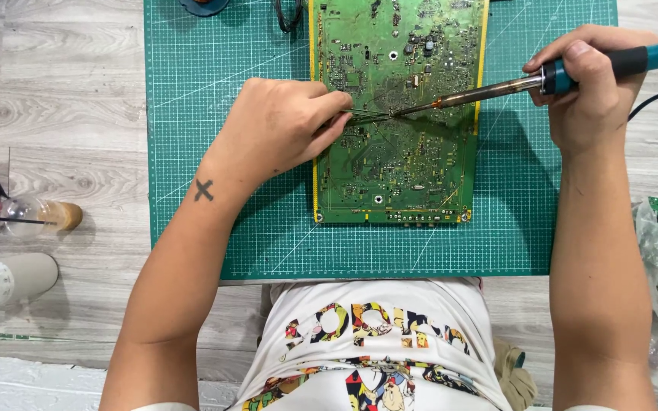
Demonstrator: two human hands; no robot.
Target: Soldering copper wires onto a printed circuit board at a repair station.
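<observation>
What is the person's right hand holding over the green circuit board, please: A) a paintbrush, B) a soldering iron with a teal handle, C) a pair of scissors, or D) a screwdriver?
B: the right hand grips a soldering iron by its teal handle, its tip meeting the tweezers held by the left hand on the circuit board.

Green circuit board (397, 144) flat on mat; soldering iron (489, 91) tip and tweezers (367, 116) apparently meeting mid-board.
</observation>
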